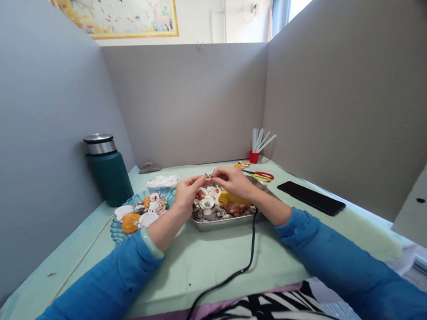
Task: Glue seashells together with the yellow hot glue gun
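The left hand (185, 196) and right hand (234, 181) meet above the tray (222, 224), each pinched tight on one small piece (209, 177), too tiny to identify. Below it, shells (208, 201) and a yellow tool (233, 198) lie in the tray; a blue dish (116, 233) sits to the left, a phone (311, 197) to the right

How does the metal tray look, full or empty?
Not empty: shells cover much of the metal tray, with a yellow tool over them. Your right forearm hides part, so exactly how full I cannot tell.

Small brownish piece (209, 177), held up, partly hidden
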Demonstrator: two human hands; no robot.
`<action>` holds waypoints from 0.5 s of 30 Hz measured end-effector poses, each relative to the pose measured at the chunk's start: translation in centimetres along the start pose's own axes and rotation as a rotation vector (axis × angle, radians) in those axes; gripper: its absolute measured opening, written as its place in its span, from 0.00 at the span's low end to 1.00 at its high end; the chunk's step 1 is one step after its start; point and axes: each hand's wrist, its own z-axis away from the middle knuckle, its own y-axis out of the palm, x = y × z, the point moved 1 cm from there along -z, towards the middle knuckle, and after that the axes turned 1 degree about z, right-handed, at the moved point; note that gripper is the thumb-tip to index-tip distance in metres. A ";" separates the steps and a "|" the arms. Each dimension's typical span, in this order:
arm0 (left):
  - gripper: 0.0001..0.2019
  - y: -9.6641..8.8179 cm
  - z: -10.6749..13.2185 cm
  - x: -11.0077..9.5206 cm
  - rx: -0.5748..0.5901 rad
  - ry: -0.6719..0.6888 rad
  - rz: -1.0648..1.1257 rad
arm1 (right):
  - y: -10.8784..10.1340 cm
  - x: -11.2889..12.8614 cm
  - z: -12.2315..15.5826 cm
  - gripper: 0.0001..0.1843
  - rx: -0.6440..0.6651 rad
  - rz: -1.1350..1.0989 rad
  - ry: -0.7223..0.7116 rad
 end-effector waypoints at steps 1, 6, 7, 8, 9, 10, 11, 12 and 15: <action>0.21 0.0 0.0 0.0 -0.004 -0.001 0.004 | 0.0 0.0 0.0 0.09 0.004 -0.010 0.008; 0.23 0.2 0.2 -0.2 -0.040 -0.012 0.023 | 0.0 -0.2 -0.1 0.09 0.027 -0.055 0.060; 0.24 0.2 0.2 -0.2 -0.048 -0.010 0.021 | 0.0 -0.2 -0.1 0.09 0.032 -0.065 0.074; 0.24 0.2 0.2 -0.2 -0.053 -0.006 0.018 | -0.1 -0.3 -0.2 0.09 0.035 -0.074 0.087; 0.23 0.2 0.2 -0.2 -0.058 -0.001 0.013 | -0.1 -0.3 -0.2 0.09 0.038 -0.082 0.097; 0.22 0.1 0.2 -0.1 -0.059 0.005 0.007 | -0.1 -0.4 -0.2 0.09 0.041 -0.087 0.104; 0.21 0.1 0.2 0.0 -0.058 0.010 -0.001 | -0.1 -0.4 -0.2 0.09 0.045 -0.091 0.109; 0.19 0.1 0.1 0.1 -0.057 0.015 -0.010 | -0.1 -0.5 -0.2 0.09 0.050 -0.095 0.114; 0.18 0.0 -0.1 0.4 -0.049 0.026 -0.034 | -0.1 -0.6 -0.3 0.09 0.075 -0.119 0.137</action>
